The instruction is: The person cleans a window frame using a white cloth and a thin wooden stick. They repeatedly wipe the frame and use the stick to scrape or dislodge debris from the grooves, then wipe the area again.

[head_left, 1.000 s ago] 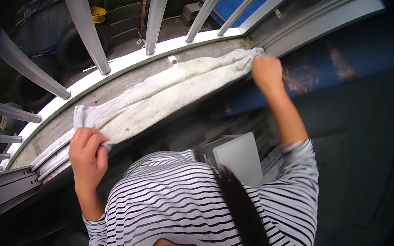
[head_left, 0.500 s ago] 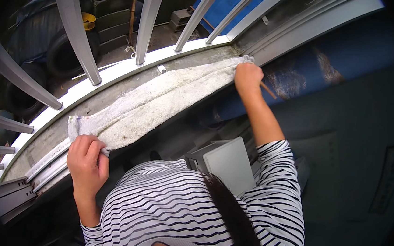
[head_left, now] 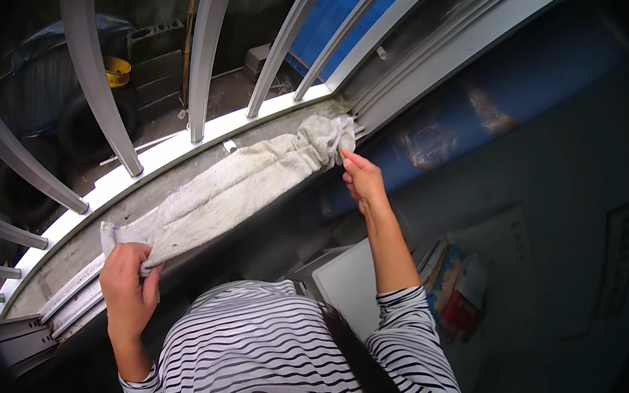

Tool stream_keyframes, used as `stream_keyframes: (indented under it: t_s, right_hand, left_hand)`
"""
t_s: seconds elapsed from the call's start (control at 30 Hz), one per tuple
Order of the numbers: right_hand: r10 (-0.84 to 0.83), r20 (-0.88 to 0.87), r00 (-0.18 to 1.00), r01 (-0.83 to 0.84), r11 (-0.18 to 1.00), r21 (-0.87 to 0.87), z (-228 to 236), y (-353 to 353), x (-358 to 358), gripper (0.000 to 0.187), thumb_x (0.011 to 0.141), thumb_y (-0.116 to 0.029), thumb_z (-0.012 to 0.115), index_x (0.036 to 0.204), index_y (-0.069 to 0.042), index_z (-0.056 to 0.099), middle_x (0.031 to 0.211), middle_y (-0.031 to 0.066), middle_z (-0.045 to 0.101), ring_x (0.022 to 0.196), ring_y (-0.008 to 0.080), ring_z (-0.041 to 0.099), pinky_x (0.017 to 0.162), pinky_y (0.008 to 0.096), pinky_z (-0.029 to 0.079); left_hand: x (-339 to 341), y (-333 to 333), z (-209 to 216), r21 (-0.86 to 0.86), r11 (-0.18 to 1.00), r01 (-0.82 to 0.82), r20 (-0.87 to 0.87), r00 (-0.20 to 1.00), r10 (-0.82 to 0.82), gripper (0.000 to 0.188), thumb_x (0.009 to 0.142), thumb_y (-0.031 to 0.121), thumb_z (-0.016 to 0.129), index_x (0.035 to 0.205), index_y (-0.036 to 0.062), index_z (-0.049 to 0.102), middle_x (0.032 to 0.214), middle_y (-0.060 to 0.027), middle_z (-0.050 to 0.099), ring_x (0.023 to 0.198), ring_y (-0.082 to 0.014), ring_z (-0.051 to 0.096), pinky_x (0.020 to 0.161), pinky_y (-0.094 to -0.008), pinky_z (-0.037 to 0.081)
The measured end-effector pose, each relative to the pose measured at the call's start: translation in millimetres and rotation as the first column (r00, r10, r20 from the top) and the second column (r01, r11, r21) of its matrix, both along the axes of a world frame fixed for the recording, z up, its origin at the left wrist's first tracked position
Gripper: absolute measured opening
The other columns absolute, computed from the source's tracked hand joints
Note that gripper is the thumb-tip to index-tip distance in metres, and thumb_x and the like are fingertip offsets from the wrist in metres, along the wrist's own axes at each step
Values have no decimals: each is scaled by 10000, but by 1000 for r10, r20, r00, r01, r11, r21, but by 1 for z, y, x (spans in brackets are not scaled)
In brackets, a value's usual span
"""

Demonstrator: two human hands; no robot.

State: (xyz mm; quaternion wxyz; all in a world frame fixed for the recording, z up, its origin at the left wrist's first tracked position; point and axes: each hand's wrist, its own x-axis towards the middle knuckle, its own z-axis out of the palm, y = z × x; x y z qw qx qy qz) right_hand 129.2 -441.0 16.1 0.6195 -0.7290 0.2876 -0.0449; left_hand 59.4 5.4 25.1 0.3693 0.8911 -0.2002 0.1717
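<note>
A long, whitish towel (head_left: 233, 184) with grey stains lies folded along the window sill. My left hand (head_left: 128, 279) is closed on its near left end. The far right end of the cloth is bunched into a crumpled heap over the sill's track. At that heap my right hand (head_left: 363, 177) grips a thin brown stick (head_left: 341, 152), its tip against the bunched cloth. Most of the stick is hidden by my fingers and the folds.
Metal bars (head_left: 208, 60) rise along the sill's outer edge (head_left: 161, 155). Sliding-window tracks (head_left: 78, 295) show at the near left. A blue surface with brown tape (head_left: 428, 143) lies right of my right hand. Below my right forearm stands a white box-like thing (head_left: 348, 285).
My right hand has come left and down, off the towel's far end, and now holds the stick against it. That end has gone from stretched flat to bunched. My left hand keeps its hold.
</note>
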Motion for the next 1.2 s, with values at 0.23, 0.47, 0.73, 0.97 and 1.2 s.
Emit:
stream_keyframes:
  t_s: [0.23,0.47,0.73,0.97,1.2]
  right_hand:
    - [-263,157,952,158,862,482,18,-20,33,386,1001,-134,499,1381,-188,533,635,-31,466,420,48,289,363,206,211]
    - [-222,289,931,54,868,493,46,-33,25,401,1022,-180,480,1422,-201,474,660,-24,453,434,51,299,356,198,226]
    - [-205,590,781,95,973,213,150,-18,43,437,1011,-174,482,1444,-213,440,677,-19,465,454,53,314,365,196,246]
    - [-129,577,806,570,-87,-817,247,-42,64,410,938,-189,488,1312,-305,608,887,160,682,840,388,673,744,487,531]
    - [-210,262,942,198,-282,-939,132,-42,45,565,859,-122,585,1381,-330,526,850,131,609,761,364,664,690,475,542]
  left_hand:
    - [-7,-9,8,-170,979,113,-37,992,-121,252,672,-43,694,857,-3,526,891,-150,638,741,-337,580,645,-373,449]
    - [-8,-8,3,-166,981,103,1,995,-105,274,636,-82,656,829,5,483,894,-164,649,761,-341,595,664,-370,470]
    - [11,-30,22,-228,948,222,89,974,-207,268,611,-98,596,835,3,489,926,-159,672,741,-329,603,646,-355,483]
    - [45,-81,48,-158,925,346,130,936,-328,398,632,-144,574,1005,-5,597,934,-143,651,766,-322,598,677,-365,489]
    - [46,-76,23,-159,950,269,62,963,-262,394,648,-132,584,1012,17,619,845,-137,608,766,-331,608,668,-384,495]
